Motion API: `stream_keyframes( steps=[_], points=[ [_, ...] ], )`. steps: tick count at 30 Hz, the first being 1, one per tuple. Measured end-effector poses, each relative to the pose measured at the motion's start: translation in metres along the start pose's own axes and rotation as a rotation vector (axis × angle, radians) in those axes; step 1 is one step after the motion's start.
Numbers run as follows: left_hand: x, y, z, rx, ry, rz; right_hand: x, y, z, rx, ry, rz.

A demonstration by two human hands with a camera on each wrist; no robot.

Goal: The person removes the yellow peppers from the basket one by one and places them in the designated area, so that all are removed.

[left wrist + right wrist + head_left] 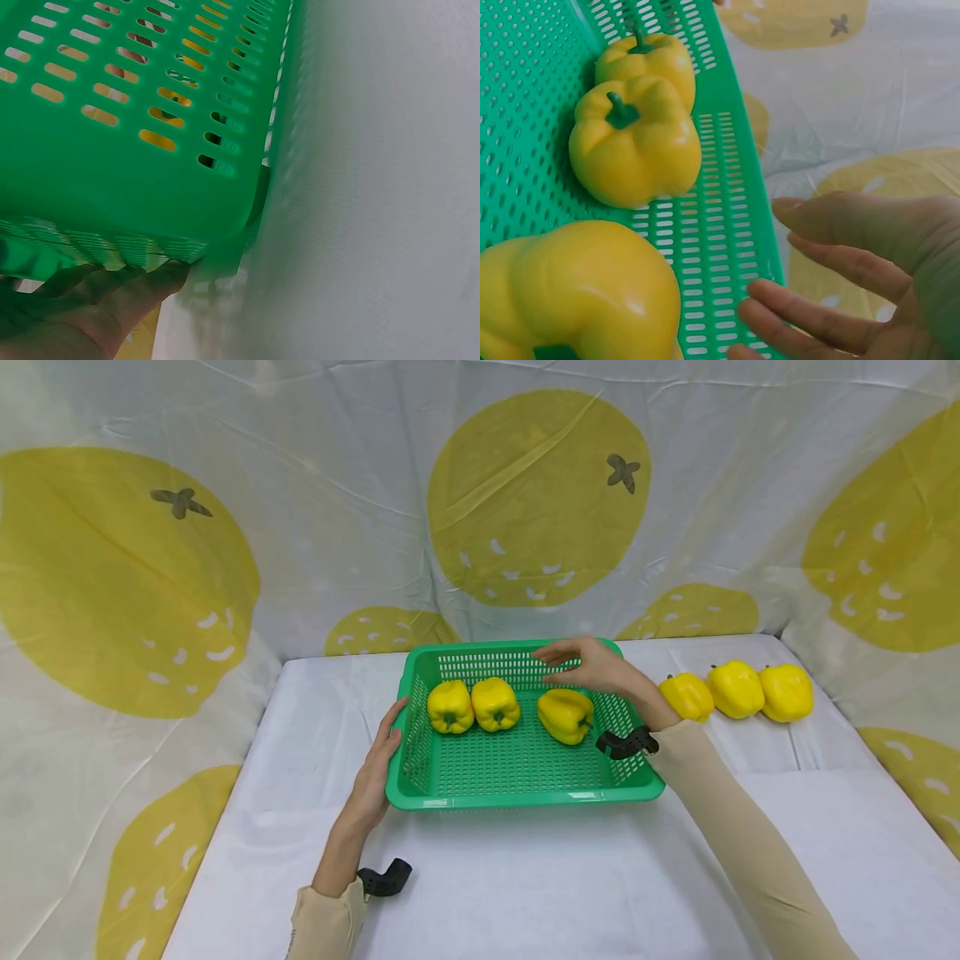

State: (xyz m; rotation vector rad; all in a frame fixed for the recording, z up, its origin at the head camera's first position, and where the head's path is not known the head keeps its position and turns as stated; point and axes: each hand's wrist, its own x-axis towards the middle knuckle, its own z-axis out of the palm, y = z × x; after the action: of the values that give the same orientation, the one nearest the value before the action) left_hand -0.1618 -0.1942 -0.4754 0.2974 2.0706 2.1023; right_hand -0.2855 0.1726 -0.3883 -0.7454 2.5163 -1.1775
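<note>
A green perforated plastic basket (517, 797) stands on the white-covered table. Inside are three yellow bell peppers: a left one (450, 708) and a middle one (496, 705) side by side, and a right one (567, 717) lying with its stem toward the lower right. My left hand (375, 768) holds the basket's left end at the rim; in the left wrist view its fingers (142, 292) lie against the outer wall. My right hand (588, 667) hovers over the back right of the basket, fingers spread and holding nothing, just beyond the right pepper.
Three more yellow bell peppers (735, 689) lie in a row on the table (810, 810), right of the basket. Behind the table hangs a pale cloth (352, 527) printed with large yellow fruit. Black wrist mounts (628, 743) sit at both sleeve cuffs.
</note>
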Motion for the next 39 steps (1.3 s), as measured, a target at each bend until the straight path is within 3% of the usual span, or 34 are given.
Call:
stream_keyframes(
  steps=[18, 26, 39],
  points=[
    [0.0, 0.0, 0.0, 0.015, 0.004, -0.013, -0.001, 0.01, 0.0, -0.066, -0.18, 0.102],
    [0.001, -0.001, -0.001, 0.0, 0.002, -0.005, -0.003, 0.01, 0.002, -0.086, -0.265, 0.184],
    [0.0, -0.002, 0.0, 0.005, 0.012, -0.01, -0.004, 0.01, 0.003, -0.112, -0.318, 0.161]
  ],
)
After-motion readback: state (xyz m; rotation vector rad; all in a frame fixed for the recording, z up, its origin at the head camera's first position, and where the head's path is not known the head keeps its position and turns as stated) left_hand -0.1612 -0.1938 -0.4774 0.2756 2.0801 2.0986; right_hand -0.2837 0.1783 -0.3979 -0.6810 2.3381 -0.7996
